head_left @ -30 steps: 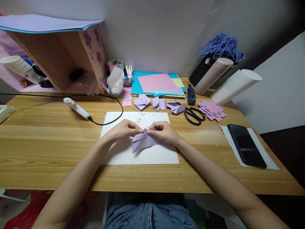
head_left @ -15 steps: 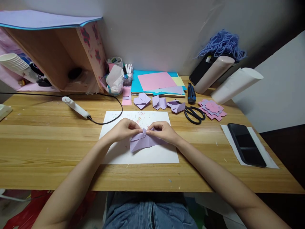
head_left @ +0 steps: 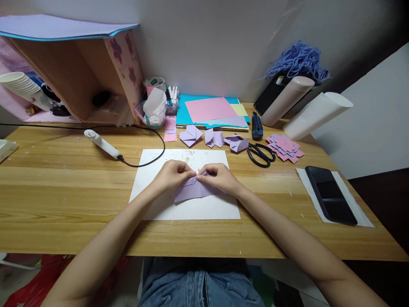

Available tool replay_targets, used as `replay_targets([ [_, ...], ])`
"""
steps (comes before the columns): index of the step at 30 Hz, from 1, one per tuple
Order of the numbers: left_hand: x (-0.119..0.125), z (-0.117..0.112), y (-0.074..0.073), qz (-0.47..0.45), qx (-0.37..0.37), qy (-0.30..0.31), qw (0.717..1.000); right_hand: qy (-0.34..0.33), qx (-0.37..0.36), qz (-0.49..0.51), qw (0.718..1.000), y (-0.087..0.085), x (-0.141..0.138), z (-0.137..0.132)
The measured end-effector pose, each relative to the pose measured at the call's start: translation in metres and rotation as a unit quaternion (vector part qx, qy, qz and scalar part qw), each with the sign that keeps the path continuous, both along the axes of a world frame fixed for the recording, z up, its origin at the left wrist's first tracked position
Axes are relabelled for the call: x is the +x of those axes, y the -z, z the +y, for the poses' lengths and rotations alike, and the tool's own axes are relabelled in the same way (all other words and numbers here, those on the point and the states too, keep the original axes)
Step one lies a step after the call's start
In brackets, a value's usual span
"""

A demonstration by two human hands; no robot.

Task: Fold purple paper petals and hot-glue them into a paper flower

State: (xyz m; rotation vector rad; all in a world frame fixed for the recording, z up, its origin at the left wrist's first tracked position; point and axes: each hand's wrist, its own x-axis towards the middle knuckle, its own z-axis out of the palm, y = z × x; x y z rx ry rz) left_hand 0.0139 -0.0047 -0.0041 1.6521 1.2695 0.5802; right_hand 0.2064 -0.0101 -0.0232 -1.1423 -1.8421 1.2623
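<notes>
A folded piece of lilac paper (head_left: 194, 192) lies on a white sheet (head_left: 204, 209) in the middle of the wooden desk (head_left: 64, 192). My left hand (head_left: 172, 175) pinches its upper edge from the left with the fingers curled. My right hand (head_left: 217, 177) pinches the same edge from the right, fingertips almost meeting those of the left. Both hands rest low on the paper.
Behind the sheet lie three folded lilac pieces (head_left: 191, 135), black scissors (head_left: 260, 154), a blue cutter (head_left: 256, 126) and pink-lilac cut-outs (head_left: 285, 147). A corded white tool (head_left: 102, 145) lies at the left, a black phone (head_left: 330, 195) at the right. Coloured paper (head_left: 211, 110) and an open wooden box (head_left: 73, 72) stand at the back.
My left hand has shifted slightly right and closer to the right hand on the paper's upper edge. The lilac paper lies a little flatter. Nothing else moved.
</notes>
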Motion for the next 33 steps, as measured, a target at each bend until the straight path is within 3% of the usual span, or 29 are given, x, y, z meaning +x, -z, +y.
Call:
replay_targets([
  [5, 0.002, -0.001, -0.001, -0.026, -0.027, 0.005, 0.999, 0.004, -0.012, 0.004, 1.0, -0.002, 0.0, 0.002],
  [12, -0.001, 0.001, -0.007, -0.074, -0.041, -0.111, 0.99, 0.082, -0.066, 0.027, 0.994, -0.007, 0.015, 0.01],
  [15, 0.0, 0.001, -0.007, -0.105, -0.078, -0.071, 0.989, 0.09, -0.098, 0.057, 0.989, -0.007, 0.019, 0.012],
  [19, 0.005, -0.003, -0.007, -0.135, -0.115, -0.013, 0.984, 0.053, -0.099, 0.041, 0.993, -0.01, 0.016, 0.009],
  [21, 0.009, -0.006, -0.007, -0.12, -0.113, -0.017, 0.986, 0.047, -0.092, 0.035, 0.994, -0.012, 0.012, 0.007],
  [24, 0.015, -0.01, -0.006, -0.105, -0.1, -0.044, 0.989, 0.088, -0.071, 0.051, 0.992, -0.01, 0.007, 0.003],
  [29, 0.022, -0.014, -0.004, -0.142, -0.11, -0.04, 0.983, 0.115, -0.046, 0.102, 0.987, -0.007, 0.003, -0.001],
  [33, 0.024, -0.015, -0.002, -0.174, -0.121, -0.043, 0.976, 0.096, 0.046, 0.088, 0.99, -0.009, 0.002, -0.003],
])
